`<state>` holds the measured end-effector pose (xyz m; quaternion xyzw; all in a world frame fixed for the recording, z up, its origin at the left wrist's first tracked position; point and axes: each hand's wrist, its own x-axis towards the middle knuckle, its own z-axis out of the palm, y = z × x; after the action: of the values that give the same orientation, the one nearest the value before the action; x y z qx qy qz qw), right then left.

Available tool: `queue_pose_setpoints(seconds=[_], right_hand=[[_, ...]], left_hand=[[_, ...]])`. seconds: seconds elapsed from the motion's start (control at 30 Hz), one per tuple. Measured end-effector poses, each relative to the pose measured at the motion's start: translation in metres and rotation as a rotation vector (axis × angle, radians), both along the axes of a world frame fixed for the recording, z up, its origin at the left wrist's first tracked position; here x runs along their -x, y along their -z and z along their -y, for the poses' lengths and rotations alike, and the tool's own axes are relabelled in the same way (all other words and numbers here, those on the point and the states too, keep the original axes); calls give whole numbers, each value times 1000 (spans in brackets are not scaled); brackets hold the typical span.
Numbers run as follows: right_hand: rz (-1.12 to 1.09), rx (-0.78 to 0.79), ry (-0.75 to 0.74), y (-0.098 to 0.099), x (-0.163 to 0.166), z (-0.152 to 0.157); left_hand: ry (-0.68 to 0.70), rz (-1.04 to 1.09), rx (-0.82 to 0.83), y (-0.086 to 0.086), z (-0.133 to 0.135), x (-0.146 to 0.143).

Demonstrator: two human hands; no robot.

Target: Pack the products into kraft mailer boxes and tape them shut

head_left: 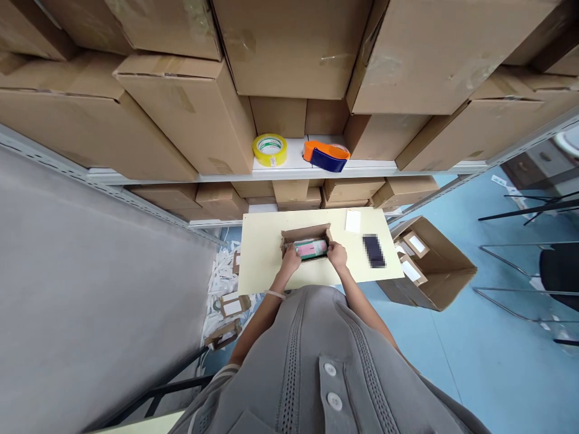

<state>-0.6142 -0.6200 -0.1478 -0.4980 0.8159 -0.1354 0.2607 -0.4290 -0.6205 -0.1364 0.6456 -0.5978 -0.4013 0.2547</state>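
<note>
A small cardboard box (306, 234) stands on the pale yellow table with its top open. Inside it lies a flat pink and green package (312, 248). At the box's near left corner, my left hand (292, 260) is closed on the edge, close to the package's left end; its fingertips are partly hidden. My right hand (337, 255) grips the right edge of the box with bent fingers. A white paper slip (353, 221) and a dark, blurred-out rectangular object (374, 251) lie to the right of the box.
Behind the pale yellow table (262, 241), a shelf holds several large cartons, a yellow tape roll (270, 150) and an orange and blue tape dispenser (326, 155). An open carton (446, 265) with small boxes stands right. Paper scraps (217, 301) and small boxes lie on the left floor.
</note>
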Motion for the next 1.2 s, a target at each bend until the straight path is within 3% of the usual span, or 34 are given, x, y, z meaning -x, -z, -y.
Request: queue_pose_setpoints(seconds=[0.1,0.2,0.3,0.4,0.5,0.67,0.93,1.2], right_hand=[[75,96,-28,-1,13,-3],[244,320,-41,-1,33,-7],[386,441,-79,2,52,-11],[458,377,-192,6,60,-13],[501,273,-273,10,60,-15],[539,139,-298,16,56,-18],[495,213,-302,26,53,-12],[368,256,-201,25,44,0]], left_hand=[[79,-37,129,-18,-7,-15],[21,-33,317,-29,-18,-40],[-91,45,210,-21,-29,-61],[-23,66,-79,1,-36,-66],[92,35,-205,19,-38,-56],[102,110,-175,26,-34,-33],[83,159,-34,27,-32,-37],[-117,119,-18,21,-20,-42]])
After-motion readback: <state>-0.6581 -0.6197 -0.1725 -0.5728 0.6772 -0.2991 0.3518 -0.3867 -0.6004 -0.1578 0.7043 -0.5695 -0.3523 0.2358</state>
